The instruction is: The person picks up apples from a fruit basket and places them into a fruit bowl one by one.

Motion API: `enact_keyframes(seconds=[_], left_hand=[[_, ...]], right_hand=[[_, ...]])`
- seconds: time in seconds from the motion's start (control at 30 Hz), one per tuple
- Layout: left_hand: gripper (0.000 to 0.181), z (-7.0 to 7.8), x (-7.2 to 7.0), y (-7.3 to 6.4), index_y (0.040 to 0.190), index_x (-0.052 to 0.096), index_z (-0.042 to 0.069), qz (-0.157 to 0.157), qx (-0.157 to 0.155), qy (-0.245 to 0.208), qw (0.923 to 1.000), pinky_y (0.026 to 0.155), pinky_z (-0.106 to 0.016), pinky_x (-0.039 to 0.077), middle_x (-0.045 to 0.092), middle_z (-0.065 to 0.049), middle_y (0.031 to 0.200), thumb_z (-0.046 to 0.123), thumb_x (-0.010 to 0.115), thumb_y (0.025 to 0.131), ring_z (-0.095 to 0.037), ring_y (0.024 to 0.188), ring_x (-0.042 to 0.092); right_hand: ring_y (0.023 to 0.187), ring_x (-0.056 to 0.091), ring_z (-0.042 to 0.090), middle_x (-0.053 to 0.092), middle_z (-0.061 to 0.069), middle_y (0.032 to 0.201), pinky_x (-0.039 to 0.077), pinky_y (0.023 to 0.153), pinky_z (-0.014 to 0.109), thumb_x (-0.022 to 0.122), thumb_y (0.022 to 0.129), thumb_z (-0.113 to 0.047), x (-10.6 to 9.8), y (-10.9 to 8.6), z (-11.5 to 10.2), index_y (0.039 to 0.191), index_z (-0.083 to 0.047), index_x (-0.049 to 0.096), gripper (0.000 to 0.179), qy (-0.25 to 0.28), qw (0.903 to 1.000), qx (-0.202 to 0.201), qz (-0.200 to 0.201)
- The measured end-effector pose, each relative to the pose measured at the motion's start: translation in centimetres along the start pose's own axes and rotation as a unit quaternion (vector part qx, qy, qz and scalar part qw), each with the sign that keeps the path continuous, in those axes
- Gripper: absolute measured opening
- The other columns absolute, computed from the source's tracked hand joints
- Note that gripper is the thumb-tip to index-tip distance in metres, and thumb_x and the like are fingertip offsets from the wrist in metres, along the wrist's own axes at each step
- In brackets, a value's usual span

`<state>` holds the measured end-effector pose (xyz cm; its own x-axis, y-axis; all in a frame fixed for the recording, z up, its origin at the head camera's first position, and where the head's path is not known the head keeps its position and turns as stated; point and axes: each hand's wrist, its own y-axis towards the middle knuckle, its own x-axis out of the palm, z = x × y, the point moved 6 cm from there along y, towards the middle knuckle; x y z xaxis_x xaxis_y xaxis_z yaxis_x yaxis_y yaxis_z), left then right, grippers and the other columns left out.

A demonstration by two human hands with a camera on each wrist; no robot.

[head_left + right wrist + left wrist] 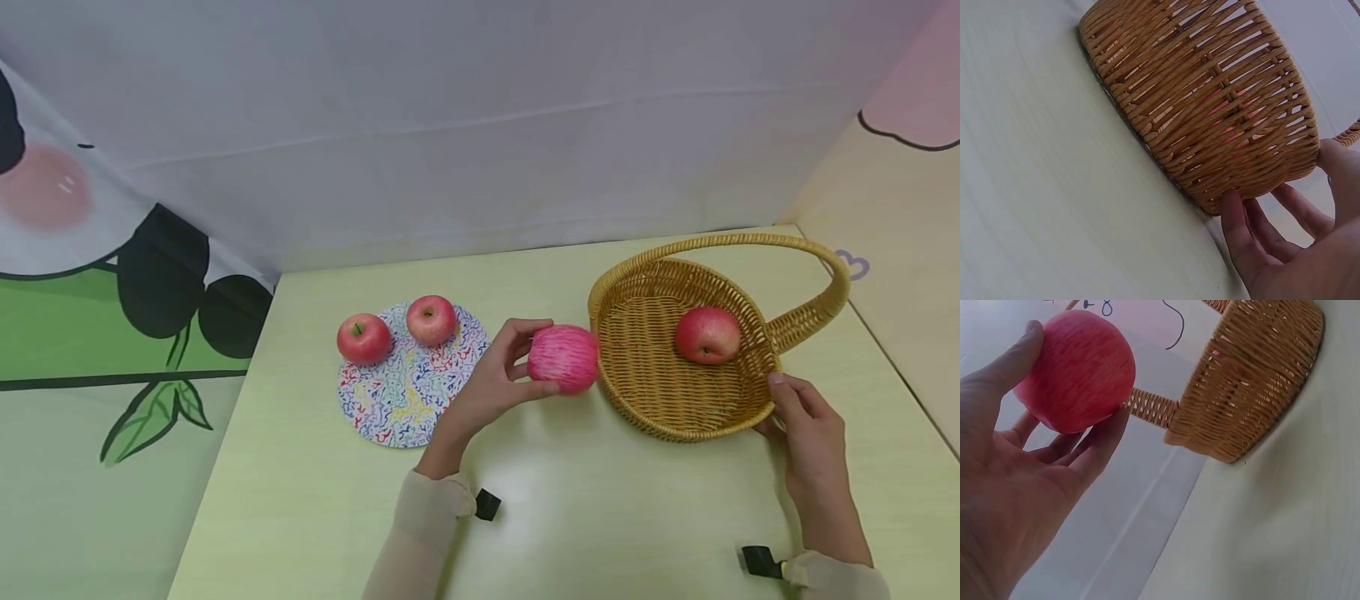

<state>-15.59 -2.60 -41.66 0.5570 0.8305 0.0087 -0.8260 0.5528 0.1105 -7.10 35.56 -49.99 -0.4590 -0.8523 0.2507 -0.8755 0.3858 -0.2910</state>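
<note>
My left hand (491, 379) grips a pink-red apple (564, 359) just left of the basket's rim, above the table. In the left wrist view, thumb and fingers curl round that apple (1079, 372). A woven wicker basket (652, 400) with a tall arched handle stands on the right, with one red apple (707, 335) inside it. At the basket's near right side, my right hand (810, 429) holds the rim with the thumb on top. The right wrist view has its fingers (1238, 231) against the lower woven wall (1210, 125).
A round patterned mat (405, 408) lies on the left of the pale table (300, 500). Two red apples sit there: one (431, 320) on the mat, another (364, 339) at its left edge. A white cloth (450, 167) hangs behind the table.
</note>
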Motion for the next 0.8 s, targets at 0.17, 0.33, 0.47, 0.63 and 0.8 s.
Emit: enact_keyframes(seconds=[0.17, 0.33, 0.47, 0.63, 0.8], left_hand=[[0.073, -0.2, -1.3, -0.7, 0.148, 0.047, 0.015, 0.035, -0.002, 0.036, 0.9987, 0.107, -0.035, 0.056, 0.054, -0.009, 0.147, 0.005, 0.084, 0.086, -0.024, 0.138, 0.051], [0.075, -0.4, -2.1, -1.1, 0.149, 0.046, 0.017, 0.048, -0.003, 0.039, 0.9981, 0.106, -0.030, 0.056, 0.053, -0.006, 0.147, 0.004, 0.083, 0.085, -0.024, 0.139, 0.050], [0.079, -0.5, -2.4, -1.3, 0.152, 0.040, 0.014, 0.052, -0.006, 0.029, 0.9982, 0.107, -0.033, 0.056, 0.049, -0.006, 0.151, 0.002, 0.082, 0.086, -0.025, 0.142, 0.047], [0.084, -0.8, -2.8, -1.6, 0.155, 0.037, 0.018, 0.057, -0.019, 0.031, 0.9977, 0.108, -0.042, 0.055, 0.045, -0.003, 0.154, 0.001, 0.082, 0.086, -0.025, 0.143, 0.046], [0.085, -0.9, -3.2, -1.9, 0.155, 0.039, 0.029, 0.060, -0.024, 0.058, 0.9962, 0.109, -0.046, 0.054, 0.045, 0.000, 0.155, 0.004, 0.082, 0.085, -0.025, 0.142, 0.048]], right_hand=[[0.081, 0.070, 0.002, 0.070, -0.011, 0.102, 0.060, 0.062, 0.021, 0.070, 0.101, -0.020, 0.0, 0.1, 0.0, 0.108, -0.015, 0.076, 0.011, 0.005, 1.0000, -0.003, -0.002], [0.080, 0.070, 0.002, 0.069, -0.011, 0.102, 0.060, 0.062, 0.021, 0.071, 0.100, -0.021, -0.1, 0.1, 0.1, 0.108, -0.015, 0.076, 0.011, 0.004, 1.0000, 0.000, 0.000], [0.081, 0.070, 0.002, 0.069, -0.011, 0.103, 0.060, 0.062, 0.021, 0.071, 0.100, -0.023, -0.1, 0.0, 0.1, 0.108, -0.016, 0.076, 0.011, 0.001, 1.0000, 0.006, 0.004], [0.082, 0.070, 0.002, 0.070, -0.012, 0.101, 0.060, 0.062, 0.021, 0.070, 0.101, -0.021, -0.1, 0.0, 0.0, 0.107, -0.017, 0.077, 0.010, 0.004, 1.0000, 0.005, 0.004], [0.080, 0.070, 0.003, 0.071, -0.011, 0.099, 0.060, 0.062, 0.021, 0.070, 0.101, -0.020, 0.1, 0.1, 0.0, 0.106, -0.016, 0.077, 0.010, 0.010, 0.9999, -0.001, 0.001]])
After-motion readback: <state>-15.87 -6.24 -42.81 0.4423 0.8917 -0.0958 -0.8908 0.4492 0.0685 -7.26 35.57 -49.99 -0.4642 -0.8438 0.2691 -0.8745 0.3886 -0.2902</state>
